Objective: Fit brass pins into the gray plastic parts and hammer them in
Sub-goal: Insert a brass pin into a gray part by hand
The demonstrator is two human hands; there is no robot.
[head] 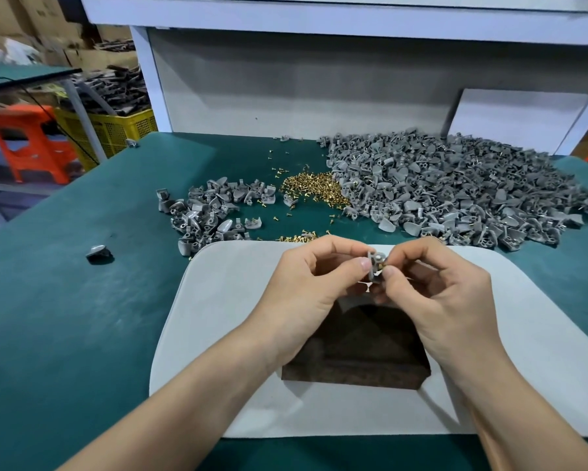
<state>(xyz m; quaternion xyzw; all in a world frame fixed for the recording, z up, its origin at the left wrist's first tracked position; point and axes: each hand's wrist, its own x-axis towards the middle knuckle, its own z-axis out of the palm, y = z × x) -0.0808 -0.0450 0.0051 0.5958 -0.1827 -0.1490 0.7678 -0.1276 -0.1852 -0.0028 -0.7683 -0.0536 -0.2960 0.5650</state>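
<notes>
Nearest me, a dark block (353, 351) sits in the middle of a pale mat (217, 300) on the green table (65, 300), and both wrists hang over it.

Just past the block, the two hands meet above the mat's far half. The left hand (306, 283) has its fingers curled and pinches a gray part (375, 263) between thumb and forefinger, holding it on end in the air. The right hand (438, 294) comes in from three o'clock, also curled, with thumb and forefinger nipping a brass pin (380, 266) against the part's right face.

That is what the next move turns on. The pin lies at three o'clock of the part and touches it, and its shaft seems to run sideways toward nine o'clock. I judge the right hand is the one to push while the left braces. The pin is too small for me to tell how far it has gone in. The block directly below looks like the place to set the part down for the blows, though I see no hammer.

Farther off, a few loose pins (297, 237) lie at twelve o'clock, just beyond the mat's edge. At eleven o'clock is a small pile of parts (211, 212), and a lone part (99, 254) sits well apart at nine. A heap of pins (314, 192) lies beyond at twelve. The big pile of parts (455, 192) spreads from one to two o'clock.
</notes>
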